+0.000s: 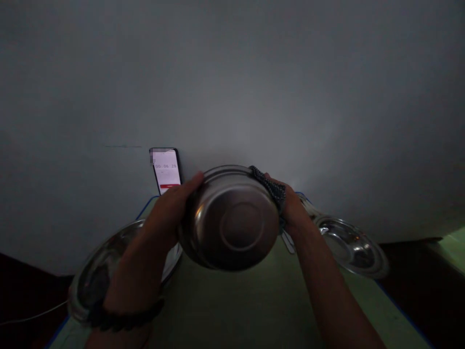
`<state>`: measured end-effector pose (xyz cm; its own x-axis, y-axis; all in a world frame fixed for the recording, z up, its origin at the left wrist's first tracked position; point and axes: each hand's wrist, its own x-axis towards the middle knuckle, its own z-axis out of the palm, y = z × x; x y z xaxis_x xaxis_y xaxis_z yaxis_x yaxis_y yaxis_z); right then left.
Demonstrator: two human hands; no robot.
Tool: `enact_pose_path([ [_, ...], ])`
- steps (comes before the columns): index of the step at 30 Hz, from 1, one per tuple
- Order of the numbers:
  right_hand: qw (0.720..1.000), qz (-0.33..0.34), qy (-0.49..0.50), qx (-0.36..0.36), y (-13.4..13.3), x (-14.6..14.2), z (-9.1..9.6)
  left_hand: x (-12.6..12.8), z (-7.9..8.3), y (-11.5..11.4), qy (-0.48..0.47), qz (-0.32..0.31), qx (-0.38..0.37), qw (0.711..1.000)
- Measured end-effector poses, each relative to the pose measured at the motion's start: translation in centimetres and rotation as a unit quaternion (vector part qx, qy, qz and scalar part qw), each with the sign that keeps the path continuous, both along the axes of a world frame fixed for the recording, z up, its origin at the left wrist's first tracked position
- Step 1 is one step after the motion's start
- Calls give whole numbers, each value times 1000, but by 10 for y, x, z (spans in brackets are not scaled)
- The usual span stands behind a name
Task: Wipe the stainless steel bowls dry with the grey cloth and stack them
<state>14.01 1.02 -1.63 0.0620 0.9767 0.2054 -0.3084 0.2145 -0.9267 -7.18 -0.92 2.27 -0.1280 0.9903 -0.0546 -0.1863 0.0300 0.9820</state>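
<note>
A round stainless steel bowl (241,225) is tilted up over the table, its underside with a ring mark facing me. My left hand (174,201) grips the bowl's left side, thumb near the rim; its other fingers are hidden behind the metal. At the right edge, my right hand (290,206) presses a dark patterned cloth (271,186) against the rim. The fingertips of that hand are partly covered by the cloth and bowl.
A large steel basin (90,271) stands at the left, partly behind my forearm. On the right lies a shallow steel bowl (350,247). A phone (167,169) showing a timer leans on the wall (232,87). The green table (232,310) has blue edging.
</note>
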Motion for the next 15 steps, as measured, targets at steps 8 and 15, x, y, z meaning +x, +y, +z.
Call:
enact_pose_path([
  [8, 969, -145, 198, -18, 0, -54, -16, 24, -16, 5, -109, 239, 136, 955],
  [15, 971, -86, 221, -34, -2, -75, -29, 46, -17, 8, -208, 221, 162, 939],
])
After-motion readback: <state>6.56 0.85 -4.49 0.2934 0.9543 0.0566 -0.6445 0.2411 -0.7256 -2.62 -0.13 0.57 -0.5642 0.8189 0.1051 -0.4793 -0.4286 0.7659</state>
